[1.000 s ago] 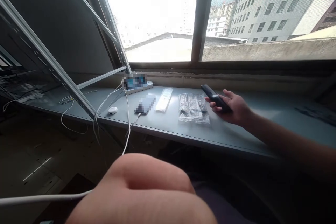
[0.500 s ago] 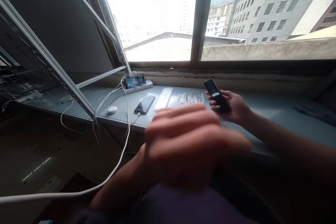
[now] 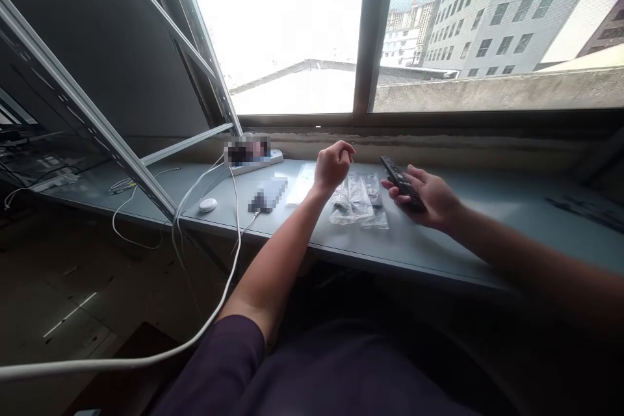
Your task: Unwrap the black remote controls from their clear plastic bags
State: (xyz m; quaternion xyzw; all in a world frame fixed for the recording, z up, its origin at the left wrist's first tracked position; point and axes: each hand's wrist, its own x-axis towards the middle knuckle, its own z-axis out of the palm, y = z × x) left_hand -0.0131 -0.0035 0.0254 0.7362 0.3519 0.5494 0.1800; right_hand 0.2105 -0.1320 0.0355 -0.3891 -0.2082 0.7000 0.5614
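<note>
My right hand (image 3: 436,200) is wrapped round a black remote control (image 3: 403,183), held tilted above the desk with its button side in view. My left hand (image 3: 334,166) is closed, fingers curled in; whatever they may hold is hidden. It hovers over the desk between a white flat packet (image 3: 301,186) and several clear plastic bags (image 3: 355,198). The bags lie side by side, to the left of the remote, and what is in them is hard to make out.
A blurred-out phone (image 3: 268,195) lies on the grey desk (image 3: 414,253) with a white cable plugged in. Left of it sits a round white puck (image 3: 208,205). Behind are a power strip (image 3: 258,162) and loose white cables (image 3: 238,208). A slanted metal frame (image 3: 97,117) crosses the left side.
My left hand has moved from close before the camera, where it was blurred, forward over the desk, uncovering the plastic bags. The remote now shows buttons where a pale patch showed before.
</note>
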